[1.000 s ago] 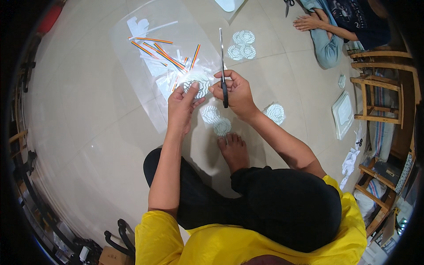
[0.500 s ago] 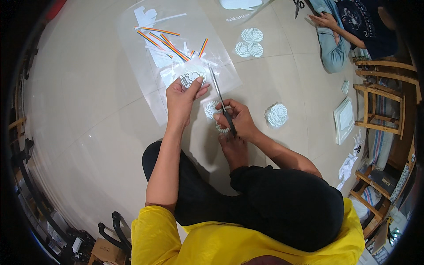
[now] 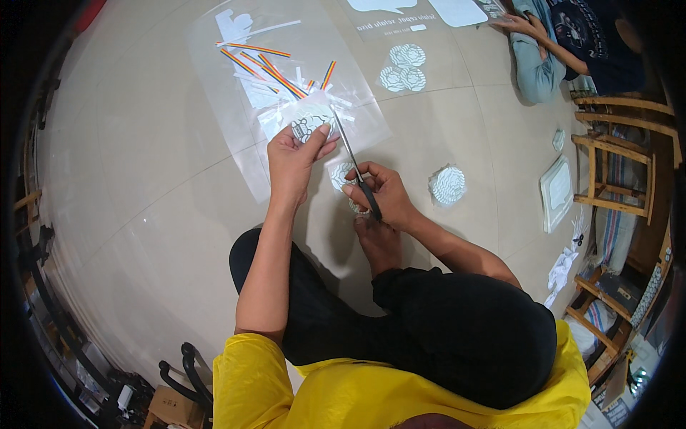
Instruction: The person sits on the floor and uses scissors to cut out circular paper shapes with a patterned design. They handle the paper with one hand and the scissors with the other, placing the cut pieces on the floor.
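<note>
Between the thumb and fingers of my left hand point(image 3: 294, 161) is a sticker point(image 3: 309, 123) with a white design and dark curved lines on a clear-edged piece. My right hand point(image 3: 389, 194) grips black-handled scissors point(image 3: 348, 143), their long blades pointing up along the sticker's right edge. From here I cannot tell whether the blades touch it. Below the blades, a round patterned sticker point(image 3: 341, 176) lies on the floor, partly hidden by my right hand. Another such piece shows in part beside my bare foot point(image 3: 379, 247).
Beyond my hands lies a clear plastic sheet point(image 3: 214, 118) with white scraps and rainbow-striped strips point(image 3: 282, 75). Round stickers sit in a cluster point(image 3: 404, 69) and in a stack point(image 3: 448, 186). Another person point(image 3: 579, 43) sits at upper right, near printed sheets point(image 3: 457, 11). Wooden stools point(image 3: 614, 171) stand right.
The scissors have swung slightly left, their tips closer to the sticker's edge. At the top, the printed sheet has shifted and shows more; the other person's scissors are no longer visible there.
</note>
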The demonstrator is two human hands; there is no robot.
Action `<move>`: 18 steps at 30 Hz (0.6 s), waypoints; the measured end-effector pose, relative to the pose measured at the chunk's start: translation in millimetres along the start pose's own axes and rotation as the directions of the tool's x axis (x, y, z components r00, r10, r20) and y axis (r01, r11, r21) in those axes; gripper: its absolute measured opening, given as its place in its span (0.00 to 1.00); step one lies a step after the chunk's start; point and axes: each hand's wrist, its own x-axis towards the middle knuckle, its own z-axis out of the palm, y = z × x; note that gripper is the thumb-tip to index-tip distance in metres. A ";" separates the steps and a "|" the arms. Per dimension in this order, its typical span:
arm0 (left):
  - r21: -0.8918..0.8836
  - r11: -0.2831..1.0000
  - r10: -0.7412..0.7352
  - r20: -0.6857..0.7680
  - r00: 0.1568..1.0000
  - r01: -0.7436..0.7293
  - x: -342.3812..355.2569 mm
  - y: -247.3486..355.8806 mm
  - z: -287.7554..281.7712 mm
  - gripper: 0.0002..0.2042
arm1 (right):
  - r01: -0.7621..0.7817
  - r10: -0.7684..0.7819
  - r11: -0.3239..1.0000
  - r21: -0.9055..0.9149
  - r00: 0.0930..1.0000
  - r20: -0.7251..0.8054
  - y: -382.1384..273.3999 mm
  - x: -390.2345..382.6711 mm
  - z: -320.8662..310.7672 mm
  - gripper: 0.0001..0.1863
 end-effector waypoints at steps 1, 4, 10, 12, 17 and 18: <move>0.001 1.000 0.003 -0.001 1.000 -0.003 -0.5 0.2 0.3 0.14 | -0.001 0.001 1.000 -0.006 1.000 0.000 -0.1 -0.3 -0.1 0.14; 0.004 1.000 0.002 0.000 1.000 -0.002 -0.4 -0.5 -0.9 0.14 | -0.003 0.003 1.000 -0.017 1.000 0.006 -0.3 -0.5 -0.7 0.14; -0.005 1.000 -0.003 -0.003 1.000 0.003 -2.1 0.7 2.6 0.13 | 0.008 -0.008 1.000 -0.006 1.000 0.015 5.5 -0.1 -4.1 0.16; -0.006 1.000 -0.005 -0.010 1.000 0.005 -2.1 0.1 2.3 0.13 | 0.010 -0.011 1.000 0.010 1.000 0.019 6.6 -0.2 -3.4 0.16; 0.000 1.000 -0.008 -0.017 1.000 0.008 -3.0 -0.6 3.0 0.13 | 0.006 -0.006 1.000 -0.005 1.000 0.009 4.2 0.2 -2.3 0.15; -0.001 1.000 -0.008 -0.014 1.000 0.008 -3.0 0.0 3.5 0.13 | 0.003 -0.003 1.000 0.003 1.000 0.007 4.1 0.5 -2.2 0.15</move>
